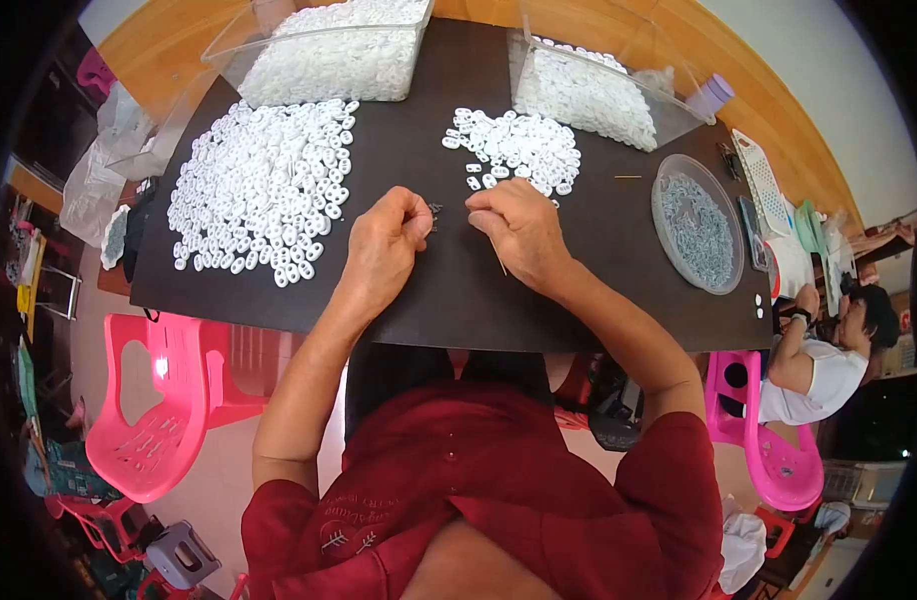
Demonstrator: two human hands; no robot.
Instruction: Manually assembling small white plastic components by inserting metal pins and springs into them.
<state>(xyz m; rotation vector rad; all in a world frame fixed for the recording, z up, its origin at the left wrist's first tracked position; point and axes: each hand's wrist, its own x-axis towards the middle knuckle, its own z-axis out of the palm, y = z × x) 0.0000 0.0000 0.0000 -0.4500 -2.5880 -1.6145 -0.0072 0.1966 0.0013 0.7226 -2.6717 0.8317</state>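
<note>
Fingers of both hands pinch a small dark clip; light, stiff, likely slippery; grip its edges.

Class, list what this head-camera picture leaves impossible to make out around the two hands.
- Small dark part between the hands: too small to identify.
- Left hand and right hand fingertips: curled under, so the grip is hidden.
- Thin stick under the right hand: mostly covered.
- Grey pieces in the round lid: blurred.
</note>
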